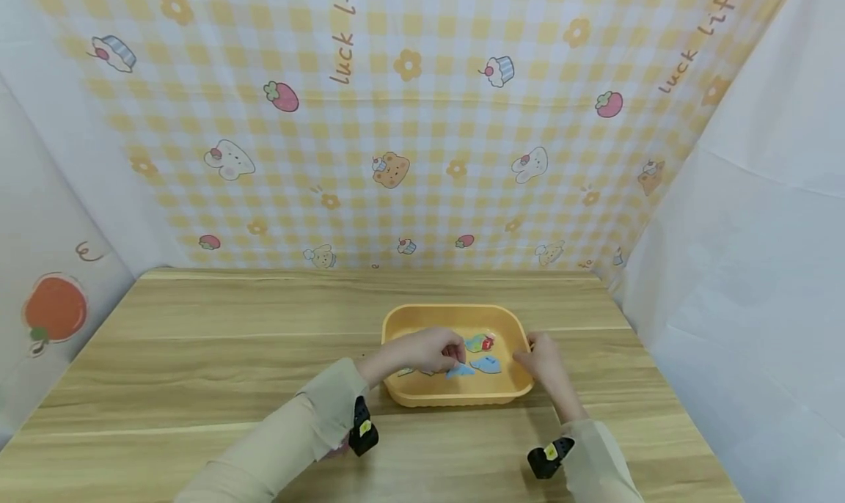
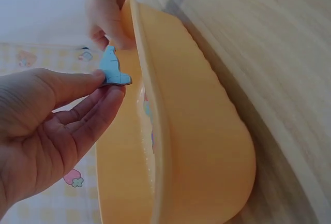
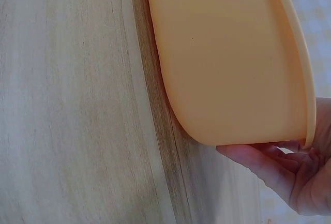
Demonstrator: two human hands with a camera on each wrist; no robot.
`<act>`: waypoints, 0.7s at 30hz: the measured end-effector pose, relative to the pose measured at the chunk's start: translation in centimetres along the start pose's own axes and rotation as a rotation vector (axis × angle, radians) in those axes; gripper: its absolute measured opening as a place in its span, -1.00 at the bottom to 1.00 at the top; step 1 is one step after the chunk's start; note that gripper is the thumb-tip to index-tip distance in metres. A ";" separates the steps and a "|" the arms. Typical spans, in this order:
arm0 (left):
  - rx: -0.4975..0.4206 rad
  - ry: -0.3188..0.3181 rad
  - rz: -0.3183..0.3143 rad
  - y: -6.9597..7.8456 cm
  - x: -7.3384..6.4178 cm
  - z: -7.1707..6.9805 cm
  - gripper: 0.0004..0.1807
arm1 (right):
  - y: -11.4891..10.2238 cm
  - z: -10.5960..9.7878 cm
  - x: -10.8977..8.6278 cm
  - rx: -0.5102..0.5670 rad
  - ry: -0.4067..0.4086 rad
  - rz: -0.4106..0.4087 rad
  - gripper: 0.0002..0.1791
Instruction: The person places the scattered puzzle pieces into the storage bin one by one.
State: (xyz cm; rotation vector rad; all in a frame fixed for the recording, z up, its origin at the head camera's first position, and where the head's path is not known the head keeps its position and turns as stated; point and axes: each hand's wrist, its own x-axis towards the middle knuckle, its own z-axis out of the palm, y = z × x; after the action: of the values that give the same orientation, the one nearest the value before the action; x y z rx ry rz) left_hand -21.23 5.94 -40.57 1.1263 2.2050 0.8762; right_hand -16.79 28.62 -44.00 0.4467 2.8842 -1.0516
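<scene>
A yellow plastic tub (image 1: pixel 455 400) stands on the wooden table. Over its middle, my left hand (image 1: pixel 429 347) pinches a small flat light-blue cutout piece (image 2: pixel 115 73) between thumb and fingers, as the left wrist view shows closely. Inside the tub lie another blue flat piece (image 1: pixel 487 364) and a green piece with red (image 1: pixel 477 344). More pieces show partly beneath my left hand. At the tub's right end, my right hand (image 1: pixel 549 364) grips the rim; the right wrist view has its fingers (image 3: pixel 258 167) against the end wall.
Wooden table (image 1: pixel 218 356) surrounds the tub. Behind it hangs a yellow checked cloth (image 1: pixel 422 122), with a white cloth (image 1: pixel 746 268) along the right side. Something pinkish (image 1: pixel 337 449) shows partly under my left forearm.
</scene>
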 end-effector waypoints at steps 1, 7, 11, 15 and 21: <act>0.008 -0.010 -0.007 0.0 0.3 0.0 -0.92 | 0.0 0.0 0.0 0.001 -0.001 0.002 -0.82; 0.073 -0.073 -0.063 0.4 1.7 -0.3 -0.89 | 0.3 0.2 0.1 0.004 0.010 -0.002 -0.79; 0.142 -0.106 -0.092 0.4 2.6 -0.2 -0.88 | 0.5 0.3 0.3 -0.003 0.018 -0.002 -0.77; 0.174 -0.137 -0.128 0.4 3.5 0.0 -0.89 | 0.5 0.2 0.3 0.003 0.005 -0.001 -0.77; 0.188 -0.175 -0.154 0.5 4.3 -0.1 -0.91 | 0.4 0.2 0.3 -0.001 0.005 -0.004 -0.77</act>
State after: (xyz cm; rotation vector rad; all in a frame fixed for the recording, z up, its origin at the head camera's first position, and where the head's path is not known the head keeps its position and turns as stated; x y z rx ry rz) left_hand -23.32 9.77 -40.74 1.0564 2.2273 0.4950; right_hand -17.00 28.85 -44.47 0.4450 2.8911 -1.0510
